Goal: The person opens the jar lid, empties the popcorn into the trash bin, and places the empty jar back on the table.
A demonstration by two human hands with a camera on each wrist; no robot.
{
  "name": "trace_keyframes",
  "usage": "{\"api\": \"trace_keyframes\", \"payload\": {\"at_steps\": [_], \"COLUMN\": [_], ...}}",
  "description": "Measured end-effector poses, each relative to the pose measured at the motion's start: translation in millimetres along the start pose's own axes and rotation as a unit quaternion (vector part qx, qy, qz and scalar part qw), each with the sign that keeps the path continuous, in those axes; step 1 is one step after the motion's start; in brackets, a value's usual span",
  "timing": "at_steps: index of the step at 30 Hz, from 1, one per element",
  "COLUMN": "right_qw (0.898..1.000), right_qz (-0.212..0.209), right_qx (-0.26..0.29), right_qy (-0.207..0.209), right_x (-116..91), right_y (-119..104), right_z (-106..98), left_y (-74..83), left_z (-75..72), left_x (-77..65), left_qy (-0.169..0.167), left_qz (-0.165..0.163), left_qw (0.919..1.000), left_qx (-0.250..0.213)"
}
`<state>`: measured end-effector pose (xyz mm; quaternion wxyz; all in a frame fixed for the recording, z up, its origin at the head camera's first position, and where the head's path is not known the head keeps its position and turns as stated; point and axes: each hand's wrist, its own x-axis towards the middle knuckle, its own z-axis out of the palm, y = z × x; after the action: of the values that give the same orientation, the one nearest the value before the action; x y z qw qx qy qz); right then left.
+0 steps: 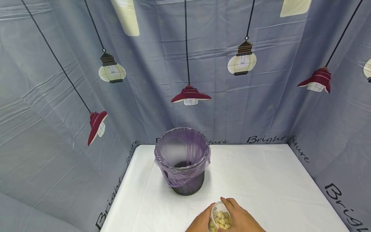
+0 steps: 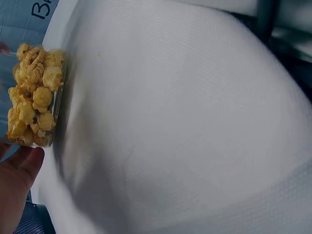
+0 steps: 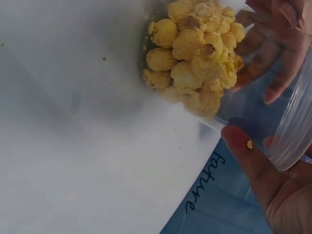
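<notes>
A white-covered table [image 1: 261,180] fills the lower middle of the head view. A dark bin [image 1: 189,188] with a purple liner [image 1: 181,174] stands upright on it, left of centre; small crumbs [image 3: 104,59] lie at upper left in the right wrist view.

Light over the table [image 1: 261,180] here: bright, even; outer lamps [image 1: 95,125] skewed at the wide view's edges. Close views: dimmer, greyer, soft shadows beside the popcorn [image 2: 36,92], pale glare along the jar rim [image 3: 292,127].

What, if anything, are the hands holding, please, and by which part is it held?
The left hand and right hand hold a clear jar of popcorn by its side wall, from opposite sides.
</notes>
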<state>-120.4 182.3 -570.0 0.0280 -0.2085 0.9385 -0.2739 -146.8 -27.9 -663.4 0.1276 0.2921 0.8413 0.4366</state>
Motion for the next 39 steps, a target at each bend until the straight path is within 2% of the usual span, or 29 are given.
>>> {"api": "trace_keyframes", "payload": {"at_steps": [5, 9, 11, 16, 18, 20, 24, 27, 30, 35, 39], "right_qw": [0.998, 0.993, 0.989, 0.984, 0.982, 0.979, 0.972, 0.969, 0.970, 0.973, 0.972], "right_qz": [0.039, 0.077, 0.089, 0.088, 0.086, 0.086, 0.080, 0.081, 0.095, 0.120, 0.132], "right_qx": [0.041, 0.091, 0.111, 0.144, 0.159, 0.173, 0.210, 0.224, 0.214, 0.191, 0.193], "right_qy": [0.010, 0.024, 0.030, 0.049, 0.058, 0.064, 0.069, 0.065, 0.061, 0.053, 0.024], "right_x": [1, 4, 6, 8, 7, 6, 4, 3, 4, 5, 5], "right_y": [-1, -3, -4, -5, -4, -4, -5, -5, -5, -5, -7], "right_z": [-1, -4, -5, -4, -4, -4, -4, -5, -4, -4, -10], "left_y": [8.7, 17.8, 22.3, 32.3, 35.7, 38.7, 44.1, 46.3, 46.9, 47.3, 46.3], "left_z": [-8.0, -15.7, -18.8, -24.3, -26.4, -28.9, -34.3, -37.0, -38.3, -40.6, -43.0], "left_x": [-0.2, -0.7, -0.1, 0.5, 0.7, 1.2, 2.5, 3.0, 3.1, 4.7, 5.5], "left_qy": [0.016, 0.037, 0.054, 0.103, 0.109, 0.104, 0.077, 0.063, 0.058, 0.057, 0.038], "left_qz": [0.005, 0.036, 0.056, 0.095, 0.100, 0.096, 0.071, 0.056, 0.054, 0.061, 0.054], "left_qw": [0.9972, 0.9901, 0.9836, 0.9610, 0.9578, 0.9602, 0.9720, 0.9777, 0.9789, 0.9763, 0.9764], "left_qx": [0.073, 0.131, 0.163, 0.239, 0.247, 0.241, 0.210, 0.192, 0.188, 0.200, 0.206]}}
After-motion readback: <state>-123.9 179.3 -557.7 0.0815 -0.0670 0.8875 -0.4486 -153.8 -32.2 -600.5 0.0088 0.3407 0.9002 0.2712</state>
